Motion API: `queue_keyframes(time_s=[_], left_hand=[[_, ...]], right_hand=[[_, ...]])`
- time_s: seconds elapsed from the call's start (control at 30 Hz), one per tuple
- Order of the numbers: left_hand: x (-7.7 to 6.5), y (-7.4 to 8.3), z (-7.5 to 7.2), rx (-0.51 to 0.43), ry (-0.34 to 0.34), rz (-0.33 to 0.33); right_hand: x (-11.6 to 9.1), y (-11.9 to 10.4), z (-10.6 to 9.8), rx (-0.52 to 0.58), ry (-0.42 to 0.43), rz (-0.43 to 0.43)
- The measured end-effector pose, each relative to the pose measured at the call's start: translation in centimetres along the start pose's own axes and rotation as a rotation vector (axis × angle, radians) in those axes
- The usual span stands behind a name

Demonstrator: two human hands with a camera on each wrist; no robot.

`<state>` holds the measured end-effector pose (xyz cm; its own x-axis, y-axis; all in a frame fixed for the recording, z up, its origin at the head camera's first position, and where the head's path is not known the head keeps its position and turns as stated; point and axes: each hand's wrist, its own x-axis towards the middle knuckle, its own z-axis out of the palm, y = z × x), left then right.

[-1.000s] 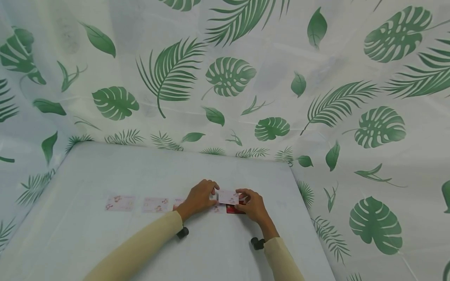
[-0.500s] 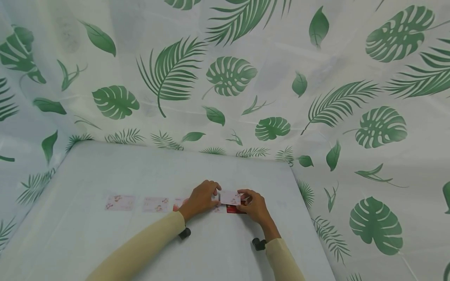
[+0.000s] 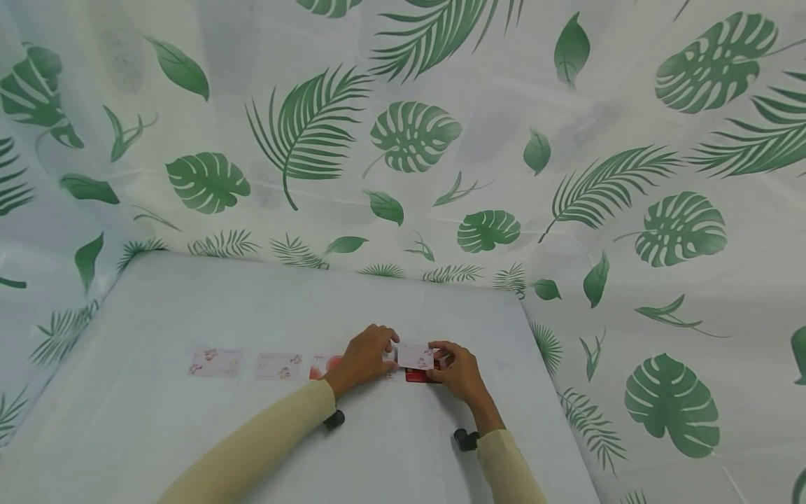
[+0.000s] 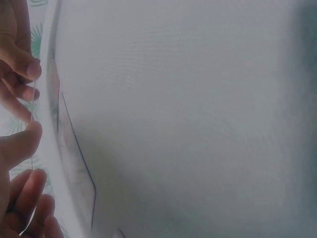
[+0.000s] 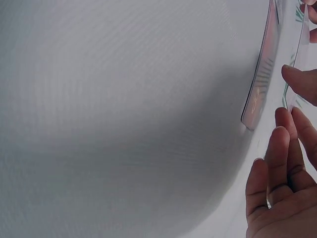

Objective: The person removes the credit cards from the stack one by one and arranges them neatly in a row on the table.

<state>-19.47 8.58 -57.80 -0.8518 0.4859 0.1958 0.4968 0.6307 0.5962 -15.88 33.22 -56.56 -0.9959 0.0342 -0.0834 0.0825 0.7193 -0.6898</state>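
Note:
A thin pale card with pink floral print [image 3: 415, 355] is held up between both hands in the head view. My left hand [image 3: 365, 355] pinches its left edge between thumb and fingers. At the opposite edge my right hand [image 3: 461, 372] pinches it the same way. Under and just in front of it lies a red card [image 3: 420, 376], partly covered by the held card and the right fingers. Both wrist views show the held card nearly edge-on, apart from the table. The red card [image 5: 261, 74] lies flat beneath it in the right wrist view.
Along the white table [image 3: 302, 441], more cards lie in a row to the left: a pink floral card [image 3: 215, 363], another pink floral one [image 3: 278, 367] and a card with red shapes [image 3: 324, 365], partly behind the left hand. Leaf-printed curtains [image 3: 415, 210] border the table.
Both hands and the held pale card have shifted slightly to the right. More of the card with red shapes shows beside the left hand. The cards on the table stay put.

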Motion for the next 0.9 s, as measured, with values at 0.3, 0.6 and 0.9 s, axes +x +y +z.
queue_keyframes(time_s=[0.3,0.6,0.9], left_hand=[[-0.14,0.59,-0.19,-0.026,0.000,-0.006],[0.09,0.75,0.33,-0.013,0.001,-0.011],[0.10,0.91,0.63,0.002,0.005,-0.007]], right_hand=[[-0.09,0.21,-0.15,0.007,0.001,0.009],[-0.32,0.57,-0.22,0.022,0.007,-0.004],[-0.34,0.60,-0.37,0.025,0.014,0.005]])
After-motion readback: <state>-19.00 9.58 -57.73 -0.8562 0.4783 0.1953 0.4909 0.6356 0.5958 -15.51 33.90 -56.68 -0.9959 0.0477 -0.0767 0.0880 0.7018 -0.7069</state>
